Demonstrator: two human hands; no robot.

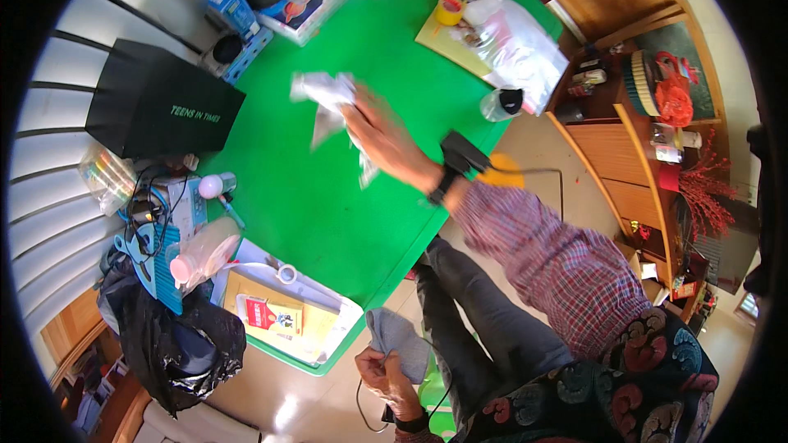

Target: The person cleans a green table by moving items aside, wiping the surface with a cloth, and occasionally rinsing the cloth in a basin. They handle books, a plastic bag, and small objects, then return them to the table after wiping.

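Observation:
My right hand (388, 132) reaches over the green table (295, 197), closed on a crumpled white cloth or tissue (326, 92). Both hand and cloth are blurred, and I cannot tell whether the cloth touches the tabletop. A black band with a device circles that wrist. Below the table's near edge, my left hand (388, 378) pinches a folded grey cloth (400, 341) close to my legs. A thin cable runs by the left wrist.
A black box (163, 101) stands along the far left edge. At the near left lies a tray (354, 314) with papers and a small carton (271, 315). Yellow tape (450, 10), a plastic bag (517, 43) and a clear cup (500, 104) occupy the right side.

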